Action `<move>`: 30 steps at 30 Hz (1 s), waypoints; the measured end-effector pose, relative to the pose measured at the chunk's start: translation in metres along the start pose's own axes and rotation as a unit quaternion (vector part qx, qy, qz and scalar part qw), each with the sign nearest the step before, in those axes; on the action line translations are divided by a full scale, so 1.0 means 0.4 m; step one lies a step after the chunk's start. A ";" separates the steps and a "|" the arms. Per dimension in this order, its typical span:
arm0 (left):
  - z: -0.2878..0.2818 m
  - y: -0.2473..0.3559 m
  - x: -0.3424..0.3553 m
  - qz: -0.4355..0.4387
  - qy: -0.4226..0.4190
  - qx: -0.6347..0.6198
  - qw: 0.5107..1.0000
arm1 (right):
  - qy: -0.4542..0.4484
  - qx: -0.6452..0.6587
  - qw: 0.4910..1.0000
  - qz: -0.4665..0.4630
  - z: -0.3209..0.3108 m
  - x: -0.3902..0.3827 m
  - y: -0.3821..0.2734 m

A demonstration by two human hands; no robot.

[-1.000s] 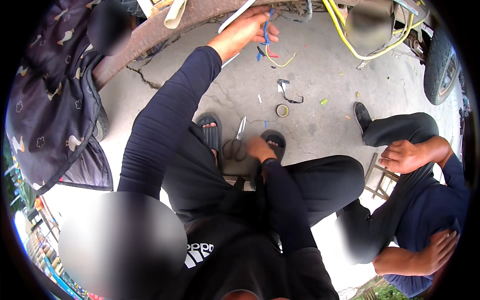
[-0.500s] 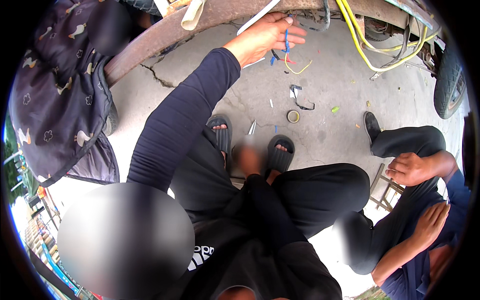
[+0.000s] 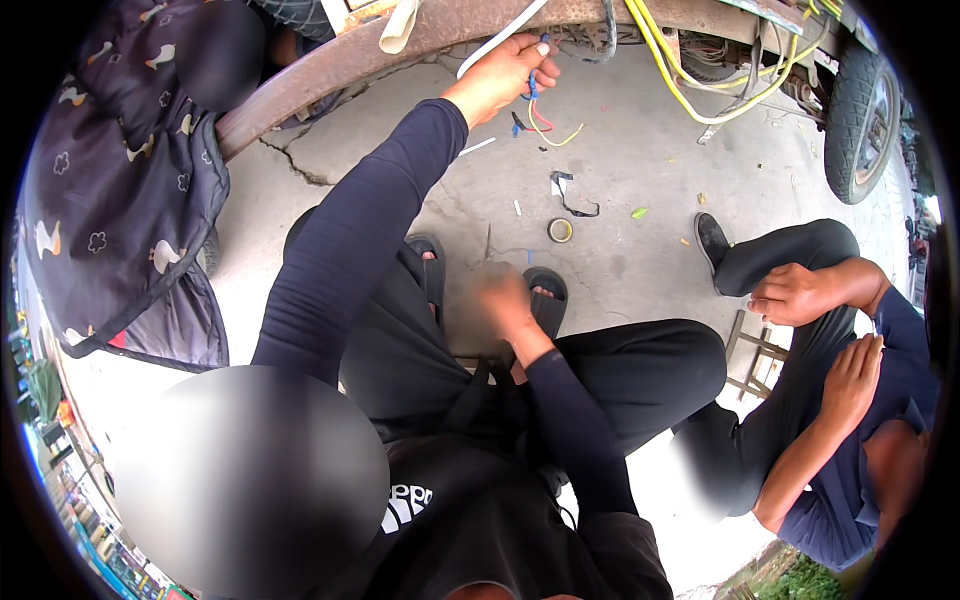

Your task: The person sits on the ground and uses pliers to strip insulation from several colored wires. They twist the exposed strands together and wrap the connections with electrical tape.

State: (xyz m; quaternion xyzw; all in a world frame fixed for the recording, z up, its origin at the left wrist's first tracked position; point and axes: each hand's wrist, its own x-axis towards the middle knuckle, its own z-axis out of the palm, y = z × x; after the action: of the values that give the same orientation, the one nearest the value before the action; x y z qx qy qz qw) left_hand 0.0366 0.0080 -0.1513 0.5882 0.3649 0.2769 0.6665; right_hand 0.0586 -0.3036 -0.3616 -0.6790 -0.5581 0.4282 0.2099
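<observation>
My left hand (image 3: 512, 78) reaches forward under the rusty metal beam, its fingers closed on a bundle of thin wires. Below the fingers hang a blue wire (image 3: 532, 88), a red wire (image 3: 541, 119) and a yellow wire (image 3: 560, 142), their ends loose. My right hand (image 3: 510, 305) is low between my knees, above the sandals, and mostly smeared. A slim pointed metal tool (image 3: 489, 242) sticks up from it; the tool's lower part is hidden in the blur, so its kind does not show.
Overhead curves the rusty beam (image 3: 440, 30), with yellow cables (image 3: 668, 75) hanging at its right. A tape roll (image 3: 560, 231) and black tape scraps (image 3: 575, 200) lie on the concrete. At right sits another person, hands (image 3: 795, 295) resting, near a wheel (image 3: 862, 125). A patterned cover (image 3: 130, 190) hangs left.
The fingers of my left hand have drawn in from spread to curled on the wires. My right forearm shows more, and the tool's tip looks thinner. The whole view has shifted slightly.
</observation>
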 end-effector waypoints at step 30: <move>0.052 -0.078 0.120 0.033 0.074 0.084 0.993 | 0.065 -0.204 0.976 -0.029 -0.822 0.340 -0.313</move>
State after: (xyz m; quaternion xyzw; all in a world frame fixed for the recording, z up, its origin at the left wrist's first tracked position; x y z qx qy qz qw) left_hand 0.0796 0.0296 -0.1889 0.6317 0.4151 0.3100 0.5766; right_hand 0.2558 -0.0764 -0.1343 -0.7175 -0.6383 0.2538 0.1154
